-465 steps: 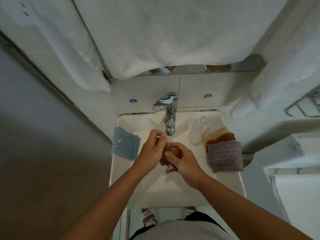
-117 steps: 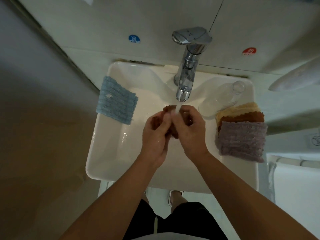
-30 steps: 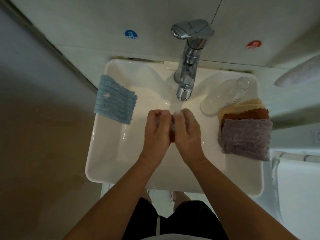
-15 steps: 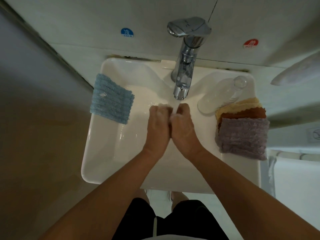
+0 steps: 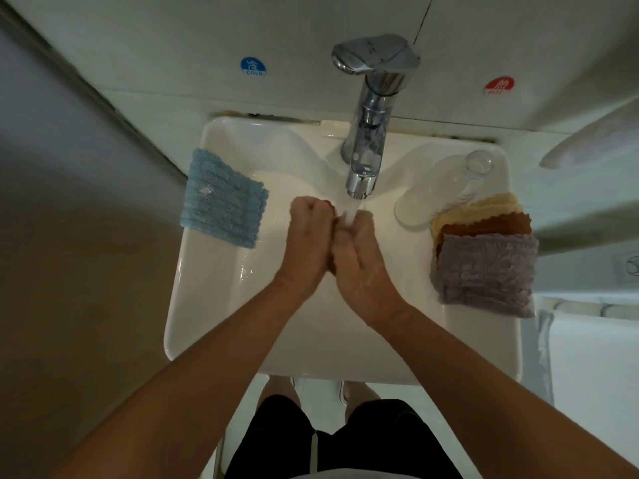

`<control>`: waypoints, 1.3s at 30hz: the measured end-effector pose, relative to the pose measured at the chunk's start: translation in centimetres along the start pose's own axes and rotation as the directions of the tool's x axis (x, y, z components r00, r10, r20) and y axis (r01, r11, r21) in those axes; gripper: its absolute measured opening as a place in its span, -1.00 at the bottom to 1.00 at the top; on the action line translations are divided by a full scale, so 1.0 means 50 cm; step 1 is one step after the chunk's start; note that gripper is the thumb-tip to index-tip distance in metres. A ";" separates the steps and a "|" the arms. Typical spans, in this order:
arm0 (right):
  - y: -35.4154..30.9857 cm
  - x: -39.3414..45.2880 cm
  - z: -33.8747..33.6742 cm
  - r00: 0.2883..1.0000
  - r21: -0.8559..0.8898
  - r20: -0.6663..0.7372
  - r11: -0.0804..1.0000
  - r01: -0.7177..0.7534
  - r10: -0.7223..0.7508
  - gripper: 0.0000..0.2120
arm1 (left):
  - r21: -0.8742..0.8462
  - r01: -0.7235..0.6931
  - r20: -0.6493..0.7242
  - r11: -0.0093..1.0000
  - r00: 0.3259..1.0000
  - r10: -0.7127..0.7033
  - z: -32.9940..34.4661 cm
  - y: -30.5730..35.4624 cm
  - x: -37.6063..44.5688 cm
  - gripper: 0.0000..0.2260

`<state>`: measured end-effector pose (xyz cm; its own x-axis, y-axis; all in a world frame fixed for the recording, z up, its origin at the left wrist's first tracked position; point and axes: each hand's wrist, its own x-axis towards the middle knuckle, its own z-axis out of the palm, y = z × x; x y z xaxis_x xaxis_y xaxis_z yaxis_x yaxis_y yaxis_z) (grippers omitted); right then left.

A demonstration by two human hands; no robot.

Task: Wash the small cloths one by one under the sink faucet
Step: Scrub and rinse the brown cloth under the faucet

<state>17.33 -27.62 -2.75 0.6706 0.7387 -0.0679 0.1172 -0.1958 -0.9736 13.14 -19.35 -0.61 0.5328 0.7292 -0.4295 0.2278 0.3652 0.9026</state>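
Both hands have edged toward the sink's (image 5: 193, 305) back edge, staying under the faucet's (image 5: 363, 160) stream.
Left hand (image 5: 306, 243) and right hand (image 5: 359, 257) squeeze a brown cloth (image 5: 331, 206); blue cloth (image 5: 223, 198) on left rim, stacked cloths (image 5: 484, 257) on right rim probably unwashed.

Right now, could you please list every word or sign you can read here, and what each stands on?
"COLD": blue round sticker on the wall, with a white character above the word.
"HOT": red round sticker on the wall; its white character is blurred.
Round symbol at the right edge: unreadable.
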 end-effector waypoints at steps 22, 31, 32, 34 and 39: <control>0.001 0.002 -0.029 0.932 0.208 -0.305 0.969 -0.137 0.198 -0.80 | -0.202 0.095 0.170 0.975 0.984 -0.061 -0.014 -0.056 -0.047 -0.77; -0.022 0.005 0.003 0.968 0.057 -0.217 0.991 -0.119 0.128 -0.84 | -0.177 0.015 -0.081 0.984 0.996 -0.030 -0.003 -0.043 -0.040 -0.86; -0.023 0.014 0.002 0.959 0.085 -0.233 0.986 -0.145 0.161 -0.87 | -0.136 -0.023 -0.045 0.990 0.999 0.017 0.009 -0.046 -0.047 -0.85; -0.029 0.022 0.007 0.950 0.117 -0.250 0.980 -0.163 0.188 -0.89 | 0.013 -0.102 -0.008 0.995 0.995 0.102 0.019 -0.046 -0.048 -0.85; -0.038 0.007 0.014 0.982 -0.050 -0.127 0.987 -0.150 0.143 -0.80 | -0.061 0.022 -0.184 0.998 0.982 -0.033 -0.002 -0.040 0.016 -0.77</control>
<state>16.83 -26.56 -1.08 0.7680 0.6152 -0.1781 0.0514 -0.3364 -0.9403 13.03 -19.46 -2.76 0.3657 0.8109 -0.4568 0.1892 0.4158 0.8896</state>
